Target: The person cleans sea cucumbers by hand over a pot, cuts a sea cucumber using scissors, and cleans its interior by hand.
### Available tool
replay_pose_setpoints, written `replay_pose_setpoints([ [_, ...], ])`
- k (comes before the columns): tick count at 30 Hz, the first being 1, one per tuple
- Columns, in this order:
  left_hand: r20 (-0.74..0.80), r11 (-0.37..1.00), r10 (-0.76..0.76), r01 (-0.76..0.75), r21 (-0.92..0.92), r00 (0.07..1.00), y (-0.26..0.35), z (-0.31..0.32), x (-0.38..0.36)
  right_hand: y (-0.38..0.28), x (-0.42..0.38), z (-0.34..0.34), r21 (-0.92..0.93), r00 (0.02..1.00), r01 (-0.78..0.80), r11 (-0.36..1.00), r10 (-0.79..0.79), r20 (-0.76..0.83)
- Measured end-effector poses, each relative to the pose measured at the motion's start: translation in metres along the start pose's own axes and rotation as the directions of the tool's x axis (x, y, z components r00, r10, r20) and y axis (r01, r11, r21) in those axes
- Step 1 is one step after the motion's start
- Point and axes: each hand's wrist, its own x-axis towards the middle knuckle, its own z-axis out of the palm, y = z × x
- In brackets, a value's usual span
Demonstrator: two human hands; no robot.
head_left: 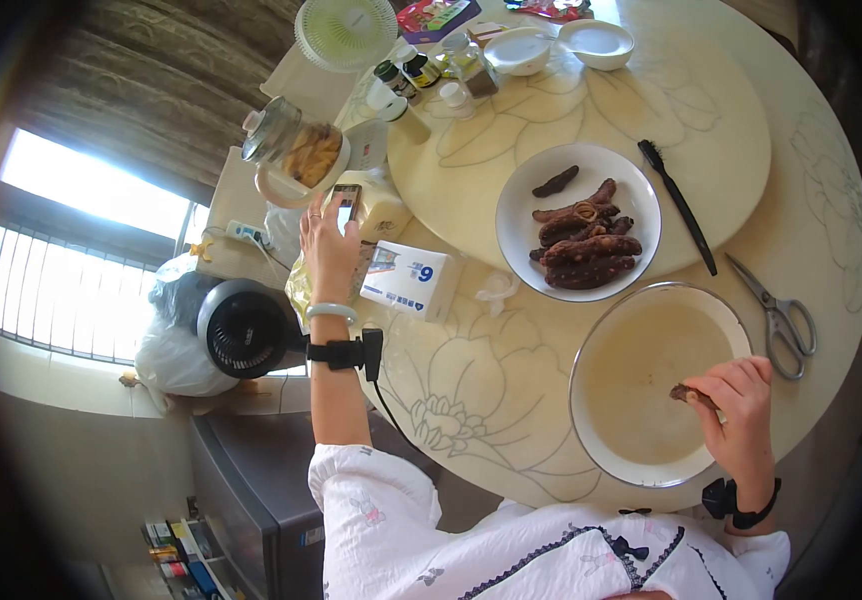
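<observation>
Hands hold 1 phone (pixel 344 204) and 1 dark piece (pixel 687 393) over 1 basin (pixel 591 350).

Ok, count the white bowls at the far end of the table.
2. One white bowl sits beside the small bottles; the other white bowl is just right of it. More may lie beyond the frame's top edge.

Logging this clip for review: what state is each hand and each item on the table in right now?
left hand: raised, holding a phone
right hand: over the bowl, pinching a dark piece
metal bowl: filled with cloudy liquid
white plate: piled with dark pieces
scissors: lying closed
black brush: lying flat beside the plate
glass jar: tipped on its side
</observation>
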Motion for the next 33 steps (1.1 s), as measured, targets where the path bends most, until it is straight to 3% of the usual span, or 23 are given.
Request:
replay_pose_setpoints([
  [1,0.014,0.997,-0.014,0.013,0.075,1.0,-0.001,0.003,0.002,0.0,0.0,0.0,-0.001,1.0,-0.002,1.0,0.002,-0.001],
  [4,0.083,0.999,-0.031,0.027,0.04,0.996,0.002,0.006,0.005,0.0,0.001,0.0,-0.001,1.0,-0.003,1.0,0.003,0.002],
  [20,0.092,0.994,-0.104,0.101,0.039,0.99,-0.004,0.018,0.009,0.002,-0.001,0.001,0.0,1.0,-0.005,1.0,0.005,0.004],
  [22,-0.053,1.0,0.001,-0.001,-0.015,0.999,-0.007,0.014,0.01,0.003,-0.001,0.001,0.003,1.0,-0.003,1.0,0.003,0.009],
  [23,-0.05,1.0,0.003,-0.004,-0.018,0.999,-0.008,0.013,0.009,0.003,-0.001,0.001,0.001,1.0,-0.006,1.0,0.006,0.009],
  [26,-0.197,0.965,0.224,-0.245,-0.092,0.955,0.022,-0.026,0.004,0.002,0.0,0.0,-0.001,1.0,-0.002,1.0,0.002,0.018],
  [27,-0.193,0.965,0.222,-0.244,-0.095,0.956,0.042,-0.044,-0.002,0.002,0.0,-0.001,0.001,1.0,-0.005,1.0,0.005,0.019],
  [29,-0.158,0.883,0.348,-0.38,-0.275,0.924,0.084,-0.079,-0.02,0.001,0.001,-0.001,0.002,1.0,-0.01,1.0,0.01,0.026],
  [31,-0.109,0.795,0.418,-0.422,-0.437,0.902,0.128,-0.104,-0.045,0.001,0.001,-0.001,0.007,1.0,-0.005,1.0,0.005,0.017],
  [33,-0.088,0.643,0.613,-0.561,-0.522,0.785,0.168,-0.123,-0.069,0.001,0.001,-0.001,0.007,1.0,-0.003,1.0,0.003,0.023],
])
